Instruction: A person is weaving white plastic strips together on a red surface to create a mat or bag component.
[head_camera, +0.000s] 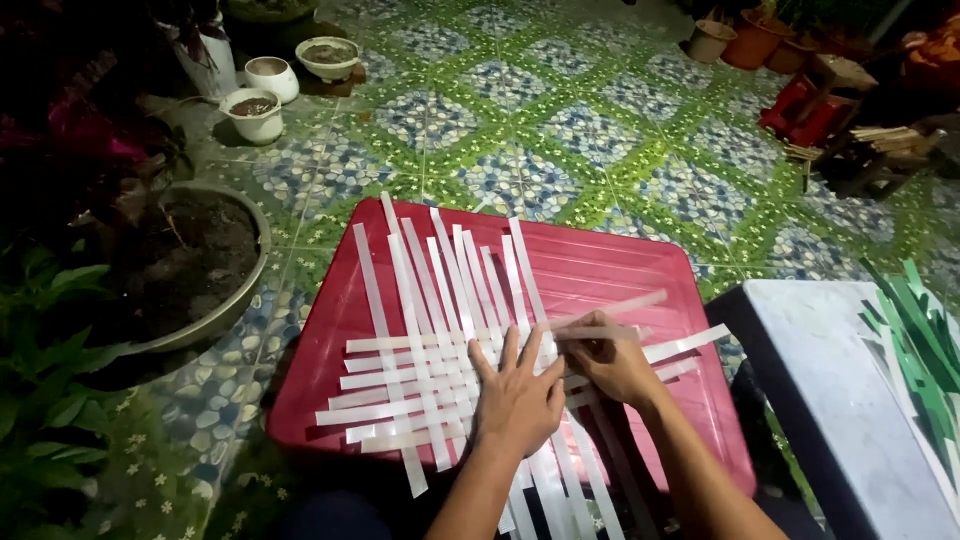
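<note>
Two bare hands weave flat white plastic strips on a red square tray.

At centre frame, the left hand (515, 392) lies flat, fingers spread, pressing the woven white strip mat (420, 370). The right hand (607, 362) pinches one loose white strip (610, 308). The strips look light, springy and slick, best gripped near the ends. The tray (620, 270) rests on patterned floor tiles; green strips (925, 350) lie at right. No labels are visible.

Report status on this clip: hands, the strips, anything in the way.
Left hand flat, pressing woven white strips on red board. Right hand pinching one crosswise strip. Nothing obstructing; green strips lie off right.
</note>
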